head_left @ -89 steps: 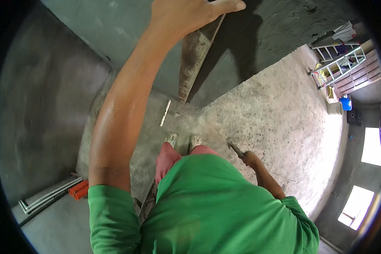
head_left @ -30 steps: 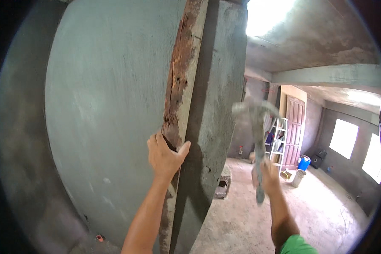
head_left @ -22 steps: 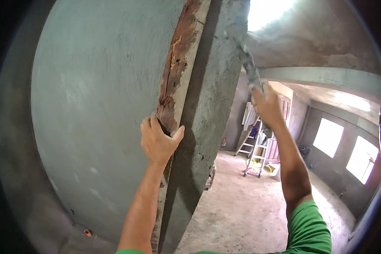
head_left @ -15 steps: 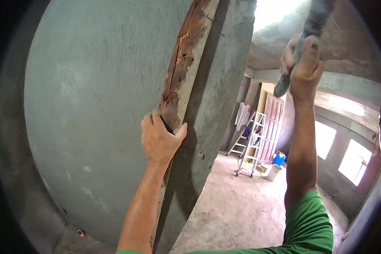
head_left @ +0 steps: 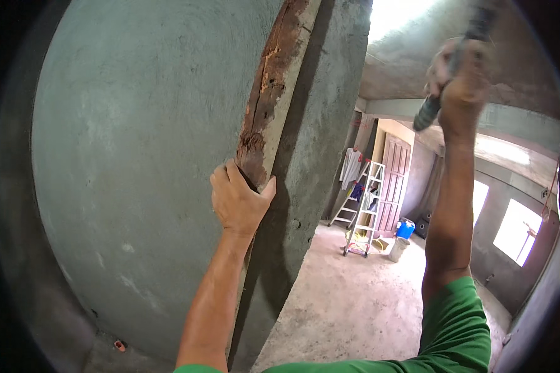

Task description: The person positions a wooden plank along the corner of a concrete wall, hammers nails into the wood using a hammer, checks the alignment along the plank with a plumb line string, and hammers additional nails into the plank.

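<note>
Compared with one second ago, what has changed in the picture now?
The right hand has moved up and to the right, lifting the hammer, whose head no longer shows clearly. Nothing was let go. The left hand still holds the wooden board; the ladder stays by the door.

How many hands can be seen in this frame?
2: the left hand holds the wooden board against the wall; the right hand, raised at upper right, is closed around a blurred tool handle. No other hand shows.

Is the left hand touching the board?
Touching. The head view shows the left hand spanning the board, fingers at its left edge, thumb at its right.
</note>
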The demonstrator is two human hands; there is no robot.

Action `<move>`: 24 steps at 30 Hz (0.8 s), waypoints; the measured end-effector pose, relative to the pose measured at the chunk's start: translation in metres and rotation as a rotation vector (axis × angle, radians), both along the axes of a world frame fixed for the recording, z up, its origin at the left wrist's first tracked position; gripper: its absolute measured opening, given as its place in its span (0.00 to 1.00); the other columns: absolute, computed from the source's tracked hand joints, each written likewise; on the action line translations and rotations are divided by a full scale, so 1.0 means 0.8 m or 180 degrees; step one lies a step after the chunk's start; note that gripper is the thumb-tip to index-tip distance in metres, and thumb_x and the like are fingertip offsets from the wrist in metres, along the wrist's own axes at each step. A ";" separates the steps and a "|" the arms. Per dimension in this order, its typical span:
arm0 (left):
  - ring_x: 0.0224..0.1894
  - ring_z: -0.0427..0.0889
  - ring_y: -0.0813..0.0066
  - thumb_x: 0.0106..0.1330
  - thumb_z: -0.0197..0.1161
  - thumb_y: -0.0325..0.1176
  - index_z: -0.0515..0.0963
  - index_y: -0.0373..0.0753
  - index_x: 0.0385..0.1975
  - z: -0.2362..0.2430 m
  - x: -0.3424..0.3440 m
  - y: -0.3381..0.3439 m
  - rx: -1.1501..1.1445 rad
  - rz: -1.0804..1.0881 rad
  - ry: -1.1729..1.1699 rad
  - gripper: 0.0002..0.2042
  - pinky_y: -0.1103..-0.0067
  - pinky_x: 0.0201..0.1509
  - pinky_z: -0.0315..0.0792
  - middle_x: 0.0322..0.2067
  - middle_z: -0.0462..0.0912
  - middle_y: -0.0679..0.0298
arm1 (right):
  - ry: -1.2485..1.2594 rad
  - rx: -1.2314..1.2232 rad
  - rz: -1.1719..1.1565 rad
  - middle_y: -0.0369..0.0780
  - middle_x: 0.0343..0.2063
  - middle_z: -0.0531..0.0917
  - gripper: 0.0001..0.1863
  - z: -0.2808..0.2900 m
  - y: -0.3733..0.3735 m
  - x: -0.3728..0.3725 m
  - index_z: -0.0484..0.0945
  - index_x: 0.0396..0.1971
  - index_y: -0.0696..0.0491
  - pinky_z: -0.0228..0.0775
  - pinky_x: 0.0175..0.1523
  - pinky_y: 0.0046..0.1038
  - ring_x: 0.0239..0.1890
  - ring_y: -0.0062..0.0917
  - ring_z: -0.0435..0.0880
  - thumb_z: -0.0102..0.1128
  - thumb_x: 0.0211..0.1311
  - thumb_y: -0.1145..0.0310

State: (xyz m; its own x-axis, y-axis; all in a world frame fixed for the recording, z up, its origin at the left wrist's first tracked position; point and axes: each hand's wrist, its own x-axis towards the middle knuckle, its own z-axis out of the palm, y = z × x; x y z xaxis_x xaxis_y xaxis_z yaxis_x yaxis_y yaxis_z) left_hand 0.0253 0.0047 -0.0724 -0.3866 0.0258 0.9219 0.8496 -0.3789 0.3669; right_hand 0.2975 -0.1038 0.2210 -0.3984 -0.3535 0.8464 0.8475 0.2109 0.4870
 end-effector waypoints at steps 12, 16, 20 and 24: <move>0.47 0.75 0.56 0.50 0.80 0.52 0.67 0.26 0.56 0.003 -0.001 0.013 -0.0248 -0.0075 -0.0028 0.42 0.65 0.44 0.77 0.46 0.72 0.49 | -0.0086 -0.0183 -0.0516 0.44 0.38 0.85 0.23 0.001 -0.003 -0.025 0.71 0.64 0.47 0.75 0.51 0.37 0.45 0.33 0.85 0.53 0.74 0.56; 0.48 0.75 0.55 0.49 0.80 0.51 0.69 0.27 0.56 0.007 0.007 0.002 -0.0083 -0.0069 -0.0008 0.42 0.65 0.45 0.77 0.45 0.72 0.50 | -0.0784 0.1256 -0.0348 0.44 0.39 0.85 0.23 0.023 0.034 -0.011 0.75 0.60 0.51 0.76 0.49 0.37 0.43 0.37 0.85 0.59 0.70 0.58; 0.48 0.75 0.55 0.49 0.80 0.51 0.70 0.28 0.55 0.002 0.008 -0.006 -0.0246 -0.0194 -0.0064 0.40 0.64 0.45 0.77 0.45 0.72 0.50 | 0.0549 -0.2320 -0.0862 0.49 0.46 0.85 0.29 0.011 0.073 -0.032 0.76 0.61 0.56 0.72 0.58 0.41 0.51 0.44 0.83 0.64 0.66 0.53; 0.50 0.75 0.54 0.50 0.79 0.53 0.72 0.30 0.54 -0.006 0.000 -0.005 -0.0400 -0.0203 -0.0156 0.39 0.64 0.48 0.77 0.46 0.74 0.51 | 0.0326 -0.1410 -0.0217 0.50 0.44 0.84 0.28 -0.019 0.047 -0.017 0.77 0.60 0.55 0.72 0.59 0.41 0.50 0.44 0.82 0.63 0.65 0.55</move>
